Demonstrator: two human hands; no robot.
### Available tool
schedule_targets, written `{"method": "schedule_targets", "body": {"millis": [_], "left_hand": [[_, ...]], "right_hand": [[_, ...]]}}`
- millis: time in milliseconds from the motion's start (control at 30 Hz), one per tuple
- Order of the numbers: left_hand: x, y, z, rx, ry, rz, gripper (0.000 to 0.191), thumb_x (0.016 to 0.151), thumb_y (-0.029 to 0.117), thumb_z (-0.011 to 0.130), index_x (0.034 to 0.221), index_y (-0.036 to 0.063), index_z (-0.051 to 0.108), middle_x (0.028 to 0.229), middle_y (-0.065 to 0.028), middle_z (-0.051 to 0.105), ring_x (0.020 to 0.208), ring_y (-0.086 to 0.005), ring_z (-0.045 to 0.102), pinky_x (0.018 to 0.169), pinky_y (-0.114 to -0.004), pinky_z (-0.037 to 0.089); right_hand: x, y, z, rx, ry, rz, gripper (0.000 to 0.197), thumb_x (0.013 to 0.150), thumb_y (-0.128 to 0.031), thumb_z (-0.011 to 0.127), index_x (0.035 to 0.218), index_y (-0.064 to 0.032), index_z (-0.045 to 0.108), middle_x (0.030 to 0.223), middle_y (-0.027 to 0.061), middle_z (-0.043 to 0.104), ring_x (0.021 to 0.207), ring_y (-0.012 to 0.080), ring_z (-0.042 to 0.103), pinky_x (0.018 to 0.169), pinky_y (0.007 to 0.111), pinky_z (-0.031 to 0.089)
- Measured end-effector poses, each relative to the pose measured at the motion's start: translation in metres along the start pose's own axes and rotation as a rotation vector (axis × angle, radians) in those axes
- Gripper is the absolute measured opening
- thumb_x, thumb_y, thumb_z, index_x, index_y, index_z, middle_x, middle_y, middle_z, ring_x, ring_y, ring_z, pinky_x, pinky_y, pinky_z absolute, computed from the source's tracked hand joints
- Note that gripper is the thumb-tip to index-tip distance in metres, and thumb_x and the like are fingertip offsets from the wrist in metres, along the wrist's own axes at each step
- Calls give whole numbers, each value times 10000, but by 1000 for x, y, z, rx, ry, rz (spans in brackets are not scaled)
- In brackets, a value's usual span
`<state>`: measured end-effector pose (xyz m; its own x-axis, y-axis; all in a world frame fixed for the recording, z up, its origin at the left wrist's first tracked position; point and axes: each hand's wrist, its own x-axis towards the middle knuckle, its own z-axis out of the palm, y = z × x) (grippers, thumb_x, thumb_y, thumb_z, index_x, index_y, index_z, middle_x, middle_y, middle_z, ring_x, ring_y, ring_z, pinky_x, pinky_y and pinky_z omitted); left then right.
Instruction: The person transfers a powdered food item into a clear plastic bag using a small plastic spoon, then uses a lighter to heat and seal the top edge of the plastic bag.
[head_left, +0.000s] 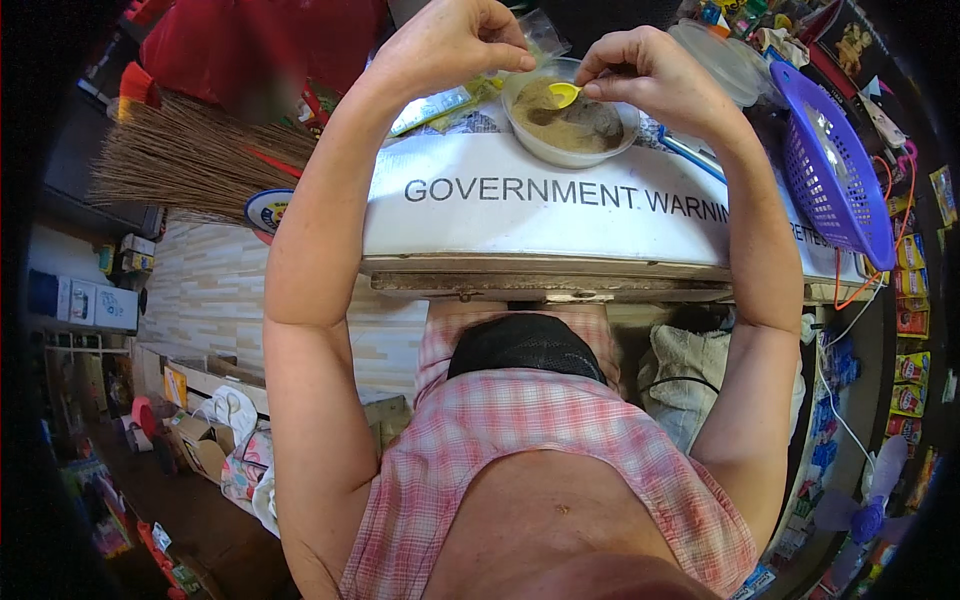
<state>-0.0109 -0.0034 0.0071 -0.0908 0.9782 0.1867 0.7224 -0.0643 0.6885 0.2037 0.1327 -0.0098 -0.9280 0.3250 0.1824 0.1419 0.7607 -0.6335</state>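
Note:
A round clear plastic tub (559, 154) of brown powder stands on the white printed table cover (480, 225). My right hand (637, 71), at the tub's upper right rim, pinches a small yellow plastic spoon (564, 94), whose bowl is over the powder (577, 127). My left hand (480, 45) is above the tub's upper left side, with thumb and fingers close to a small clear plastic bag (546, 34). The bag is partly behind the fingers, and whether they grip it is unclear. A packet with yellow-green and white parts (435, 109) lies left of the tub.
A purple plastic basket (840, 165) leans at the table's right, beside clear plastic lids (716, 64). A blue-edged object (694, 154) lies near my right forearm. A stick broom (195, 154) is at the left. Sachets (911, 285) hang at the far right, above a purple fan (866, 521).

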Motion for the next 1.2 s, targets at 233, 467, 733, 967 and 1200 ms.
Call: {"method": "schedule_targets", "body": {"millis": [233, 467, 733, 967, 1200], "left_hand": [[0, -6, 0, 26, 4, 94, 149, 833, 79, 799, 888, -51, 750, 717, -75, 690, 668, -127, 615, 635, -318, 510], [1, -6, 0, -3, -8, 73, 153, 832, 75, 803, 882, -58, 745, 711, -72, 687, 661, -128, 609, 629, -318, 507], [2, -3, -1, 25, -16, 56, 165, 815, 71, 815, 876, -63, 741, 707, -79, 683, 653, -139, 605, 624, -327, 505], [9, -34, 4, 29, -82, 216, 225, 864, 191, 823, 903, -18, 750, 768, -30, 697, 707, -97, 614, 681, -257, 503], [4, -28, 6, -35, -120, 147, 229, 838, 188, 831, 896, -21, 757, 744, -22, 682, 704, -84, 594, 658, -261, 485]], "right_hand": [[-1, -2, 2, -58, 18, -31, 119, 882, -4, 737, 989, 47, 731, 832, 53, 721, 821, 95, 669, 779, 262, 548], [-1, 1, 1, -12, -13, -13, 119, 893, -3, 723, 998, 53, 727, 859, 47, 730, 830, 92, 670, 799, 257, 548], [-7, -3, -13, 10, -51, 30, 135, 905, -32, 725, 1011, 53, 723, 848, 35, 711, 816, 72, 643, 784, 238, 531], [-23, -7, -50, 106, 25, 24, 134, 935, -65, 717, 1021, 38, 721, 885, 4, 688, 831, 62, 619, 765, 218, 504], [-22, -30, -39, 203, 212, 103, 130, 909, -19, 725, 1009, 61, 747, 868, 60, 745, 807, 104, 679, 745, 247, 544]]}}
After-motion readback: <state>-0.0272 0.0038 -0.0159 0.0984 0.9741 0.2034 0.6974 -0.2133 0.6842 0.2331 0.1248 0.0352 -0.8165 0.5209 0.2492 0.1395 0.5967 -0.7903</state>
